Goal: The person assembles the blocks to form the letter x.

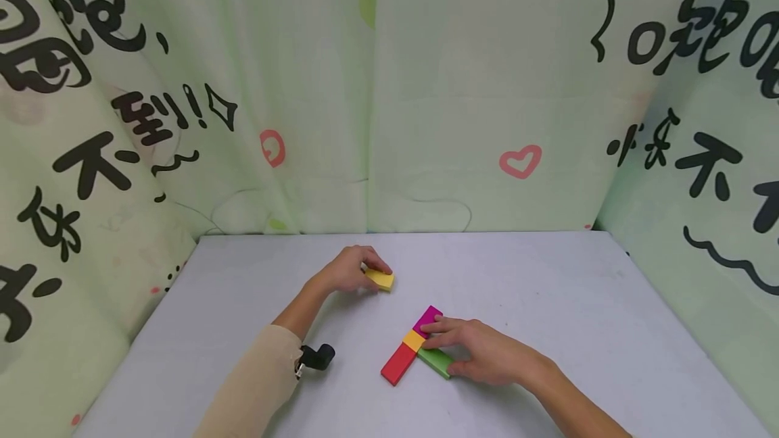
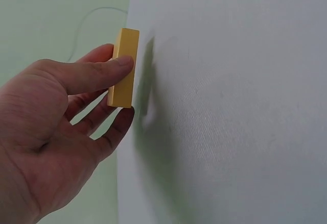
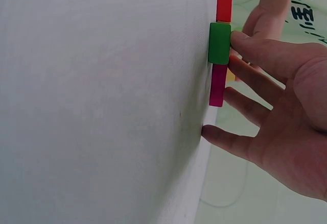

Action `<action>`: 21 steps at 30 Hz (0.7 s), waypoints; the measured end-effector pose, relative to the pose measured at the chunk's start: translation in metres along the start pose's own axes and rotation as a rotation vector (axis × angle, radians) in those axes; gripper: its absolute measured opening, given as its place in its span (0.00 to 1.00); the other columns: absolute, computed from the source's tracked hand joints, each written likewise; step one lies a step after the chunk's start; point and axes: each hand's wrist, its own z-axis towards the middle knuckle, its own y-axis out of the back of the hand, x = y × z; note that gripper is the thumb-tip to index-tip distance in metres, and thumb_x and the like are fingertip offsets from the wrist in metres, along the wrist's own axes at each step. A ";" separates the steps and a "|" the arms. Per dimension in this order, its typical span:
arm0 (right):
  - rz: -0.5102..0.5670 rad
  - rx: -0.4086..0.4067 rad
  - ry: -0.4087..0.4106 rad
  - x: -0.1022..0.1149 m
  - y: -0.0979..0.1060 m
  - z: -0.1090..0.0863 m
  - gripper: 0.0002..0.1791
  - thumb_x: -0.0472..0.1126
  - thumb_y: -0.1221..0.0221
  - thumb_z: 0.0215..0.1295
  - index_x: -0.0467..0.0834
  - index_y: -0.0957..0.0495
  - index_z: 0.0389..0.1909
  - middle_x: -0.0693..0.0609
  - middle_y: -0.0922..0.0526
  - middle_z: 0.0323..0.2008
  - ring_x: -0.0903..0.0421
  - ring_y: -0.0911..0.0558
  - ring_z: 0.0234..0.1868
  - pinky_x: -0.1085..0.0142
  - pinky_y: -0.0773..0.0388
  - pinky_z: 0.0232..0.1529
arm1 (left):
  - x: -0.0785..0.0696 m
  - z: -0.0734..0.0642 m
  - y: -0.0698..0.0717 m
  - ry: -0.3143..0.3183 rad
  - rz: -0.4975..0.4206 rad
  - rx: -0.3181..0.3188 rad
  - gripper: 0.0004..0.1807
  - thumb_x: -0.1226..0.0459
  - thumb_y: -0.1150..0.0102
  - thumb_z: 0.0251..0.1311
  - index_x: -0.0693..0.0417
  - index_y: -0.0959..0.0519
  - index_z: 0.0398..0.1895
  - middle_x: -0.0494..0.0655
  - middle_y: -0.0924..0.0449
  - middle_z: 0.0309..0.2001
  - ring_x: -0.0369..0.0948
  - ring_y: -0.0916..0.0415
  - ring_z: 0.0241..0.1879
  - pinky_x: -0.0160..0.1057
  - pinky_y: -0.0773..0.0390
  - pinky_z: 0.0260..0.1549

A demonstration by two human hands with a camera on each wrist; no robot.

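Note:
My left hand (image 1: 353,269) pinches a yellow block (image 1: 381,280) between thumb and fingers, toward the far side of the table. In the left wrist view the yellow block (image 2: 125,76) stands off the tabletop, its shadow beside it. Nearer to me, a red block (image 1: 398,363), an orange block (image 1: 414,340) and a magenta block (image 1: 429,315) form a slanted row, and a green block (image 1: 433,361) branches off at the orange one. Over these lies my right hand (image 1: 487,351), fingers spread: the thumb touches the outer end of the green block, other fingertips reach the orange and magenta blocks.
A white tabletop (image 1: 548,276) lies under both hands. Printed curtains (image 1: 450,100) with dark lettering and hearts close off the back and both sides. A black device (image 1: 318,357) is strapped to the left wrist, at the end of a beige sleeve (image 1: 255,384).

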 end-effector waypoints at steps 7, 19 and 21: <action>0.000 0.002 -0.007 -0.001 0.000 0.000 0.27 0.37 0.31 0.66 0.56 0.19 0.65 0.57 0.25 0.71 0.47 0.30 0.76 0.44 0.27 0.70 | -0.004 -0.004 0.000 -0.028 0.006 0.039 0.16 0.69 0.24 0.56 0.43 0.09 0.46 0.38 0.16 0.46 0.39 0.23 0.51 0.39 0.17 0.52; 0.005 -0.006 0.004 -0.002 0.001 -0.001 0.27 0.37 0.31 0.65 0.55 0.18 0.65 0.57 0.24 0.71 0.47 0.29 0.75 0.45 0.26 0.70 | -0.017 -0.012 0.000 -0.101 0.021 0.116 0.16 0.69 0.24 0.56 0.44 0.10 0.47 0.38 0.17 0.46 0.38 0.22 0.50 0.40 0.17 0.52; 0.007 -0.008 0.009 -0.002 0.000 0.000 0.27 0.37 0.31 0.65 0.55 0.18 0.65 0.57 0.24 0.71 0.48 0.29 0.75 0.45 0.26 0.70 | -0.019 -0.014 0.000 -0.112 0.019 0.126 0.16 0.69 0.24 0.56 0.44 0.10 0.47 0.39 0.17 0.46 0.39 0.22 0.50 0.40 0.17 0.52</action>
